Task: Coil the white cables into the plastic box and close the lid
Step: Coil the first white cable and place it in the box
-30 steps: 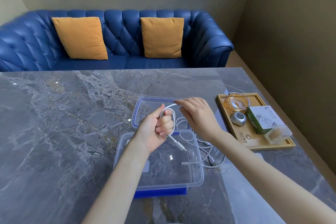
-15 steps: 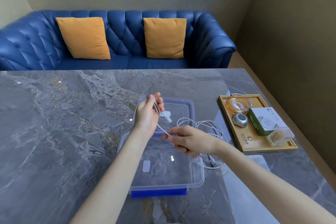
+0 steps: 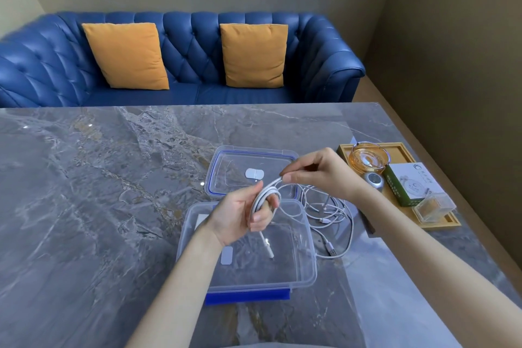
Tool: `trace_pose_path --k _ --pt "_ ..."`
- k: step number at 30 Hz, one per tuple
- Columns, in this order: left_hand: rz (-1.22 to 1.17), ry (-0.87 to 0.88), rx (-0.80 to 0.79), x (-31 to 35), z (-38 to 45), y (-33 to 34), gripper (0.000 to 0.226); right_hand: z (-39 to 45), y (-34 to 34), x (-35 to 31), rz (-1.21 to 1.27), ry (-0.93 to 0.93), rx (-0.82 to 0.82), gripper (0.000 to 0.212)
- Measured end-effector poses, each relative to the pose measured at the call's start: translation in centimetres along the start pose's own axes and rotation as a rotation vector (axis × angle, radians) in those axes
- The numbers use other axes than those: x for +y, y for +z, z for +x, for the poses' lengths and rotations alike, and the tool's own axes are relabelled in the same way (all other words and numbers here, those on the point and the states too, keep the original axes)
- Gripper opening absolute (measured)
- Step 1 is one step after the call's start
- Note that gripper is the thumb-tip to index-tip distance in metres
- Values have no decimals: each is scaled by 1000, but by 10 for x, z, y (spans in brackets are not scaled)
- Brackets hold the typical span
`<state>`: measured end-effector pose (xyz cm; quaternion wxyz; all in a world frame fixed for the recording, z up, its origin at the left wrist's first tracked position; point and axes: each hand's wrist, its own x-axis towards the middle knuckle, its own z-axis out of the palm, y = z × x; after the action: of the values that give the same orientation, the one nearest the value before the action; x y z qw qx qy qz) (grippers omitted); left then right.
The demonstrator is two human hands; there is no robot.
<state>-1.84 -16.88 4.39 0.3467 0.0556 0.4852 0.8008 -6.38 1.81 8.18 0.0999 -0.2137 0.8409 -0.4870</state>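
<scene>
We wind the thin white cable [image 3: 264, 196] around our left hand [image 3: 240, 215], fingers closed on the loops, above the clear rectangular plastic box [image 3: 308, 240]. Our right hand [image 3: 319, 174] pinches the feeding strand. The remaining cables [image 3: 327, 212] lie on the desk just right of the box. Keep each loop even and lightly tensioned.

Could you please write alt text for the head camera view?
A person winds a white cable around the left hand's fingers, the right hand feeding it, above an open clear plastic box on a grey marble table. The lid lies behind; more cables and a wooden tray sit right.
</scene>
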Motion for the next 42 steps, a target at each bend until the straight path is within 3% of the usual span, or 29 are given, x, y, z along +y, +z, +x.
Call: trace_pose_path --k 4,8,11,14,21,25,29,32,36,42 --pt "190 21 59 1 0 5 36 -4 -6 4 81 3 74 6" --pt "545 22 207 -5 8 14 40 0 -12 2 -221 -73 90 6" --pt "504 44 235 -15 16 23 42 4 -6 7 -404 -97 78 9" --pt "350 98 339 -19 19 19 43 3 -10 8 -334 -45 137 6" --pt "563 93 324 -17 17 15 41 4 -28 -1 -372 -76 89 11" --pt "349 90 150 -13 15 22 47 6 -31 -8 -280 -104 82 11" --pt "-200 198 6 -4 6 31 45 4 -19 1 117 12 127 5" --pt "-607 343 -126 14 6 24 38 -2 8 15 307 172 130 14" --pt "-661 427 204 19 17 3 40 -19 54 19 372 319 -156 19" --pt "-404 414 542 5 28 -16 39 -24 59 1 324 444 -377 23"
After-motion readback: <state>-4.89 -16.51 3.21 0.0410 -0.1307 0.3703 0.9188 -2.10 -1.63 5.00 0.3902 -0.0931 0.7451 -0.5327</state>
